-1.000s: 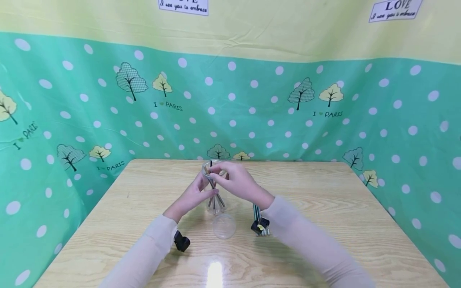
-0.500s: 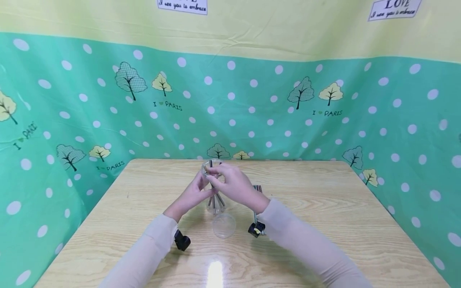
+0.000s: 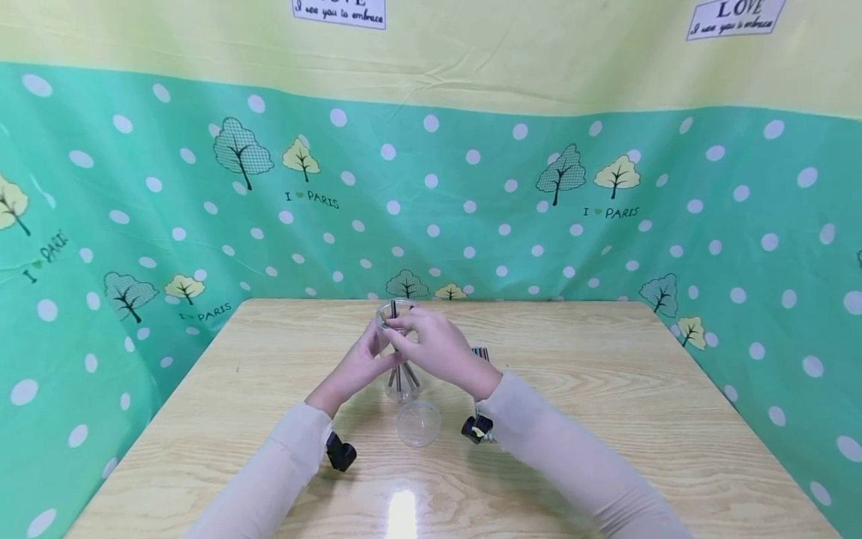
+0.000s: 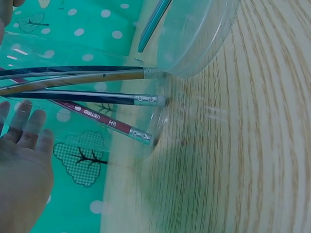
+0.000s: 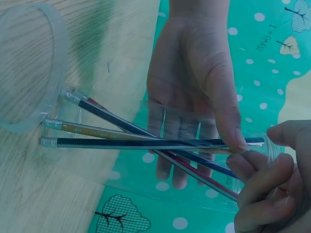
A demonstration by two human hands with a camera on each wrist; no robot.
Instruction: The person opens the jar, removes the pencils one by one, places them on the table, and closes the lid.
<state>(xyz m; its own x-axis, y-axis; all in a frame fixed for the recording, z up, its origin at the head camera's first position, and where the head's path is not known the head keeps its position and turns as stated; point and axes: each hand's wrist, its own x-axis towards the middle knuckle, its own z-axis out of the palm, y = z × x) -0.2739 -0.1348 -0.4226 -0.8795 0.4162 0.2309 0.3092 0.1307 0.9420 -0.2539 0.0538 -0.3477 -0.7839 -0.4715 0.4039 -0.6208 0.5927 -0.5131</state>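
A clear plastic jar (image 3: 402,385) stands upright on the table with several pencils inside, their eraser ends down. My left hand (image 3: 364,363) grips its side, thumb in front and fingers behind, as the right wrist view shows. Over the jar's mouth is my right hand (image 3: 438,344), its curled fingers dipping inside the rim and pinching the upper end of a pencil. Among the pencils are a gold one (image 5: 97,131), a dark one (image 5: 97,143) and a dark red one (image 4: 97,116). The fingertips are partly hidden in the head view.
A round clear lid (image 3: 418,423) lies in front of the jar. Right of it, more pencils (image 3: 480,352) lie side by side, partly covered by my right wrist. Small black cameras (image 3: 340,452) sit on both wrists. A green dotted curtain (image 3: 465,224) hangs behind the table.
My right hand has lowered slightly and moved a little left, its fingers going deeper into the jar's mouth with the pencil. The left hand keeps its grip on the jar.
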